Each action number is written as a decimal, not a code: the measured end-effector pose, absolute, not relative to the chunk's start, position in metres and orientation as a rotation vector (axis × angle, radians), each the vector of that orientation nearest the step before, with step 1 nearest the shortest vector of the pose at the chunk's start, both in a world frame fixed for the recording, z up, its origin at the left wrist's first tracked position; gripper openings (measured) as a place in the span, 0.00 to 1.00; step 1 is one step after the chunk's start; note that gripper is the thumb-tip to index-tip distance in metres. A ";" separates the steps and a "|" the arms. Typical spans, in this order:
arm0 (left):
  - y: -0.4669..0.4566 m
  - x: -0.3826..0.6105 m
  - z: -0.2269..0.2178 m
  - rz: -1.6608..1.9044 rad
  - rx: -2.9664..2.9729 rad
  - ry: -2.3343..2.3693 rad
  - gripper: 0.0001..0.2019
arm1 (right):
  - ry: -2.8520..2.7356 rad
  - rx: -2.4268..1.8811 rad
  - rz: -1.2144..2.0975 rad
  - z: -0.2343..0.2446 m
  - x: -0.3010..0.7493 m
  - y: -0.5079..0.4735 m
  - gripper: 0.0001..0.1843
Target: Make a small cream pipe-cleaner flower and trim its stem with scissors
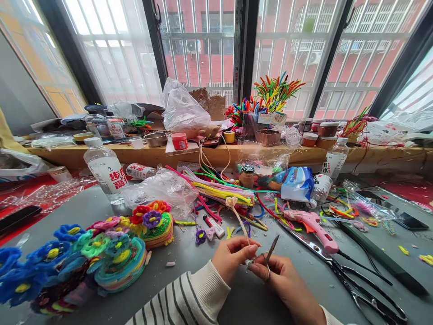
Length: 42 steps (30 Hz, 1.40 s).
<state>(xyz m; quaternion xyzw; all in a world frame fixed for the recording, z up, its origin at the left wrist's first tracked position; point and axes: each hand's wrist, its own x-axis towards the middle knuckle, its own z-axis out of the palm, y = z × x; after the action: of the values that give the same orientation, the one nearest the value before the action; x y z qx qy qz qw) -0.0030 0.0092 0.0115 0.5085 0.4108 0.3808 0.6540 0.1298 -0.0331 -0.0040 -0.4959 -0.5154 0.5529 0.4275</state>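
Note:
My left hand (232, 253) pinches the lower end of a pale cream pipe-cleaner stem (237, 214) whose coiled tip points up and away from me. My right hand (274, 273) is closed round small scissors (269, 253), their blades angled up beside the stem's base. Both hands hover low over the grey table (189, 266), near its front edge. A striped sleeve covers my left forearm.
Pipe-cleaner flowers (101, 253) pile at the left. A bundle of coloured pipe cleaners (219, 189), a plastic bag (162, 189), a water bottle (106, 169), a lighter (214, 224), a pink glue gun (314, 225) and large shears (355, 284) crowd the table. Jars line the windowsill shelf (216, 151).

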 end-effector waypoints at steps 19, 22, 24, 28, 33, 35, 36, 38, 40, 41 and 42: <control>0.019 -0.010 0.017 1.134 0.727 0.920 0.17 | -1.455 -1.289 1.366 -0.002 0.128 -0.035 0.21; 0.023 -0.014 0.020 1.202 0.663 0.920 0.16 | -1.459 -1.290 1.377 -0.002 0.128 -0.035 0.22; 0.026 -0.017 0.021 1.225 0.621 0.927 0.14 | -1.454 -1.293 1.397 -0.001 0.128 -0.036 0.22; 0.031 -0.021 0.021 1.262 0.553 0.935 0.11 | -1.469 -1.287 1.412 0.000 0.127 -0.037 0.22; 0.033 -0.023 0.022 1.279 0.513 0.943 0.12 | -1.498 -1.271 1.406 -0.001 0.127 -0.037 0.23; 0.032 -0.022 0.023 1.265 0.504 0.932 0.12 | -1.520 -1.255 1.403 -0.002 0.127 -0.037 0.24; 0.031 -0.021 0.023 1.254 0.507 0.927 0.13 | -1.527 -1.252 1.403 -0.003 0.127 -0.037 0.24; 0.029 -0.020 0.022 1.224 0.530 0.930 0.13 | -1.524 -1.251 1.400 -0.004 0.127 -0.036 0.24; 0.027 -0.018 0.021 1.179 0.564 0.937 0.14 | -1.500 -1.250 1.403 -0.004 0.127 -0.036 0.23; 0.026 -0.017 0.021 1.149 0.586 0.935 0.14 | -1.484 -1.249 1.410 -0.004 0.127 -0.036 0.23; 0.025 -0.016 0.020 1.113 0.614 0.927 0.15 | -1.465 -1.250 1.418 -0.004 0.127 -0.036 0.23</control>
<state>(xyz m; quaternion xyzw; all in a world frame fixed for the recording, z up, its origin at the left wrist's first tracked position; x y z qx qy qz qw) -0.0158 0.0249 0.0200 0.2762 0.4172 0.5008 0.7063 0.1268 -0.0358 -0.0044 -0.4863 -0.5699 0.5518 0.3663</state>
